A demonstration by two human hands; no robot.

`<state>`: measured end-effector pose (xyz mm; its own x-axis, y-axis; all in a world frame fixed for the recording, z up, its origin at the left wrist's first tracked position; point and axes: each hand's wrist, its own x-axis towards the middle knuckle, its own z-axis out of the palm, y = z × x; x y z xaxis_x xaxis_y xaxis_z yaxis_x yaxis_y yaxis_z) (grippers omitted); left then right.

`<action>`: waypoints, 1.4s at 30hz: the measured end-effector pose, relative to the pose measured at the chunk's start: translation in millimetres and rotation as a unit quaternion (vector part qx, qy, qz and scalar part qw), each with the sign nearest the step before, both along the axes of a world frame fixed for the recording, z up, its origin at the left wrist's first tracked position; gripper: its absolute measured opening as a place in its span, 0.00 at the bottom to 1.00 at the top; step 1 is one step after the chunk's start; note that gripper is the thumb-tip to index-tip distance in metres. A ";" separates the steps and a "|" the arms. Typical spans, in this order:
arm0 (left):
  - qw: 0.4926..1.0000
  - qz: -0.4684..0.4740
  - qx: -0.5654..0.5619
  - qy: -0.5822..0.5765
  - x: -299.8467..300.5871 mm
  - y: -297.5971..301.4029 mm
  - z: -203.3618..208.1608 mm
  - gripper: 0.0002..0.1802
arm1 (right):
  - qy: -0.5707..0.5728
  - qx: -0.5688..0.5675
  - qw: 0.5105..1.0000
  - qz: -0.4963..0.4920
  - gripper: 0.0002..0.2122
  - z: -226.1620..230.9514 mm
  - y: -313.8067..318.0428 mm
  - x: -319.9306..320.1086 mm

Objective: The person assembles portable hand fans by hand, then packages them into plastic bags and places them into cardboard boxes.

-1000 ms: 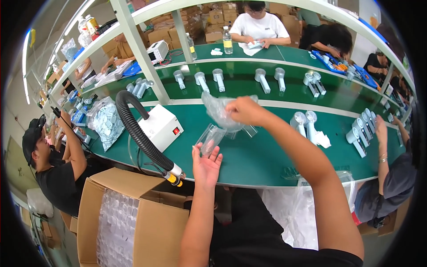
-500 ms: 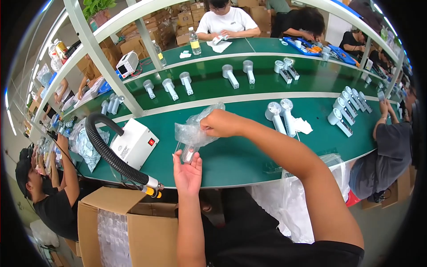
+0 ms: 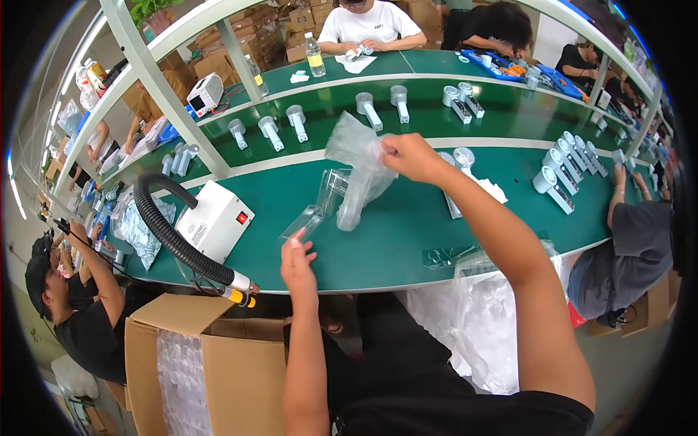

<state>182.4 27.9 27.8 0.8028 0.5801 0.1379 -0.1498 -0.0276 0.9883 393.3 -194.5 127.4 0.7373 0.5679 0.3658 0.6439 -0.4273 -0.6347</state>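
My right hand [image 3: 409, 155] is closed on the side of a crumpled, see-through plastic bag [image 3: 356, 192], held above the green bench. Whether anything is inside the bag, I cannot tell. Just left of it is a clear, stiff plastic shell [image 3: 332, 190] with a bent, hinged look. The shell's lower end [image 3: 304, 220] meets the fingertips of my left hand [image 3: 298, 263], which pinch it; the other fingers curl loosely. Behind my right wrist stand grey handheld fans [image 3: 463, 158], partly hidden by my arm.
A white box [image 3: 216, 221] with a black hose [image 3: 145, 200] stands at left. Below it, an open carton [image 3: 243, 381] holds clear plastic pieces. More grey fans [image 3: 367, 109] lie along the raised belt and at right [image 3: 556, 190]. Co-workers sit around the bench.
My right hand has moved right, drawing the bag away from the clear shell and stretching it out. My left hand has dropped slightly, and the shell now shows more fully.
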 end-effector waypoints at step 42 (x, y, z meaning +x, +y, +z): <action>0.954 -0.272 -0.130 0.008 -49.3 -115.2 42.9 0.09 | 0.279 0.393 0.871 -0.099 0.05 -56.1 -73.1 -203.5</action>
